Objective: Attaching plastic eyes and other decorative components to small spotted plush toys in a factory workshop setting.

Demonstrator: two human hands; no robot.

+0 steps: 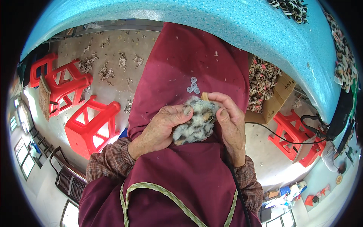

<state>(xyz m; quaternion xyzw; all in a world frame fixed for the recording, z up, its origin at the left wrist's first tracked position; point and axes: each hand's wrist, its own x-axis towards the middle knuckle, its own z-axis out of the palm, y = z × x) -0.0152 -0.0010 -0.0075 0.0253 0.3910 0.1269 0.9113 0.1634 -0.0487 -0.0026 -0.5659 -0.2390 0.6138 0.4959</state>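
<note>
A small plush animal head (197, 123), furry in white, grey and brown, rests over my lap. A round dark eye shows on its right side. My left hand (164, 123) is closed round its left side, the thumb pressed into the fur and the fingers hidden beneath. At its right side, my right hand (230, 119) is closed with curled fingers, the thumb by the eye and the index finger against a small tan tip (204, 96) at the top. Several translucent plastic washers (193, 86) lie on my dark red apron (162, 75), just beyond the plush head.
A blue speckled table (181, 15) curves across the far side, with furry pieces (291, 9) on it. To the right stands a cardboard box (279, 96) of small furry pieces. Red plastic stools (89, 125) stand on both sides. Scraps (106, 72) litter the floor. A black cable (280, 138) runs right.
</note>
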